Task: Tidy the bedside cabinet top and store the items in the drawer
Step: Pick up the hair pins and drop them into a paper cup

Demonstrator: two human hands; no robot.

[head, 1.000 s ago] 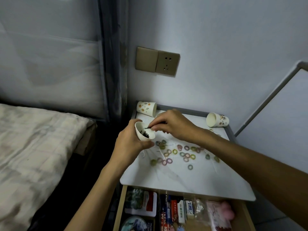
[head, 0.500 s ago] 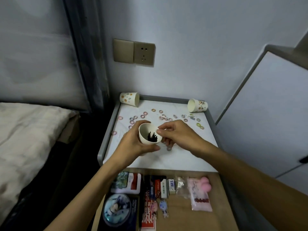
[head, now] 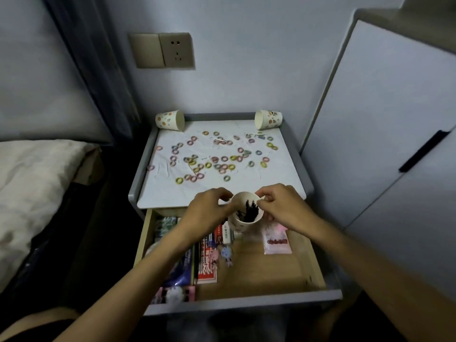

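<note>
The paper cup (head: 236, 224) hangs between both hands, just over the back of the open drawer (head: 266, 270), with a bunch of black hairpins (head: 249, 210) loose inside. The left hand (head: 209, 209) curls round one side of it, and the right hand (head: 280, 206) pinches the rim opposite. It looks light and thin-walled, easy to crush or tip, so I'd hold it by the wall, upright and without squeezing. Under the hands lie a pink packet (head: 276, 239) and printed packs (head: 207, 265), with bare wood nearer the right hand. Beyond the hands, small coloured hair ties (head: 223, 159) litter the cabinet top (head: 278, 174). Two tipped cups (head: 170, 120) lie at its far corners.
</note>
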